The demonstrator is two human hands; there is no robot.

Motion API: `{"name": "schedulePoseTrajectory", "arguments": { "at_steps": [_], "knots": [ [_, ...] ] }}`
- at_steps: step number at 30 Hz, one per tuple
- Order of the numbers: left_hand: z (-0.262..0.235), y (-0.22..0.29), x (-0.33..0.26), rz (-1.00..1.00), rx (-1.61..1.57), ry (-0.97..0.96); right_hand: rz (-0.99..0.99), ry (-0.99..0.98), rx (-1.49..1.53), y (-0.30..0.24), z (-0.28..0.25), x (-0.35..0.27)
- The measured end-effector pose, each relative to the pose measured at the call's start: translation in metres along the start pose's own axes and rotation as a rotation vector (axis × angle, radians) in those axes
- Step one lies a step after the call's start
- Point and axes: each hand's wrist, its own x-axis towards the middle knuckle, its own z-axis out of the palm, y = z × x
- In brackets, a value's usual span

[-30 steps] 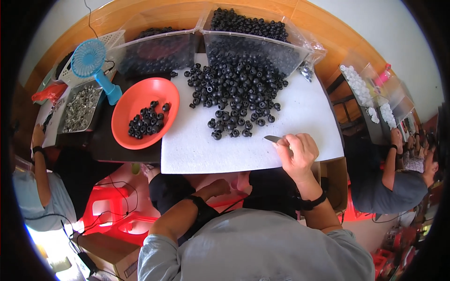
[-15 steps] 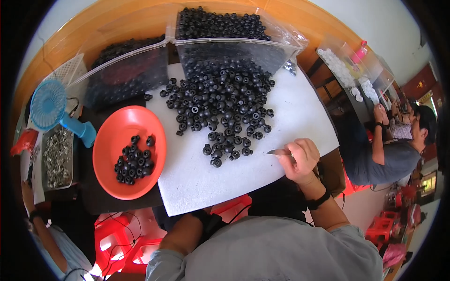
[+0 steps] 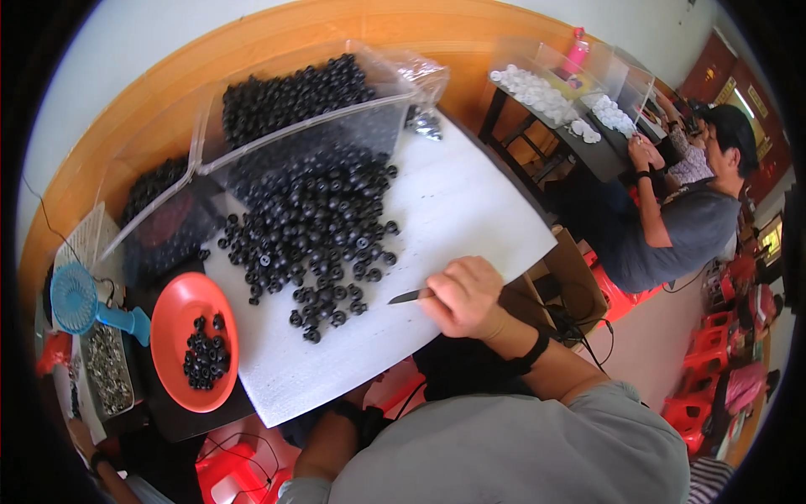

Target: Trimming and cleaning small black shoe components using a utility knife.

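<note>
Slim grey metal blade [image 3: 409, 296] clamped in curled right hand [image 3: 463, 296], tip poking out toward a spread of small black round beads [image 3: 315, 227] on white foam board [image 3: 457, 206], just short of the nearest ones. Beyond that pile, clear plastic tubs [image 3: 294, 126] of more beads. Far past the tip, orange plastic bowl [image 3: 176, 323]. Left hand hidden under the board; grip cannot be told.

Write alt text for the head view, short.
Seen from above, a person's right hand holds a slim metal tool beside a heap of small black round parts on a white board. An orange bowl with more black parts sits left; the left hand is out of sight below the board.
</note>
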Motion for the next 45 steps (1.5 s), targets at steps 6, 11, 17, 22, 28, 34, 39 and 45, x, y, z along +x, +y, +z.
{"name": "schedulePoseTrajectory", "arguments": {
  "at_steps": [6, 11, 17, 22, 28, 34, 39, 45],
  "knots": [
    [-0.017, 0.01, 0.002, -0.065, -0.085, 0.084, 0.069, 0.075, 0.111, 0.002, -0.002, -0.003],
    [-0.045, -0.023, -0.004, -0.257, -0.255, 0.007, 0.065, 0.044, 0.201, 0.007, -0.002, -0.012],
    [-0.001, -0.007, -0.022, -0.173, -0.112, 0.187, 0.001, 0.051, 0.201, 0.013, 0.005, -0.017],
    [0.027, -0.01, -0.057, 0.045, 0.025, 0.4, 0.0, 0.061, 0.189, 0.015, 0.008, -0.023],
    [0.021, -0.014, -0.126, 0.319, 0.166, 0.644, -0.028, 0.084, 0.168, 0.01, 0.008, -0.024],
    [-0.027, -0.008, -0.217, 0.323, 0.539, 1.268, -0.024, 0.146, 0.199, 0.009, 0.005, -0.025],
    [-0.024, -0.076, -0.217, 0.184, 0.791, 1.38, -0.035, 0.119, 0.186, 0.0, 0.003, -0.015],
    [0.018, -0.039, -0.194, 0.411, 0.741, 1.331, -0.021, 0.135, 0.123, 0.011, 0.004, -0.025]
  ]
}}
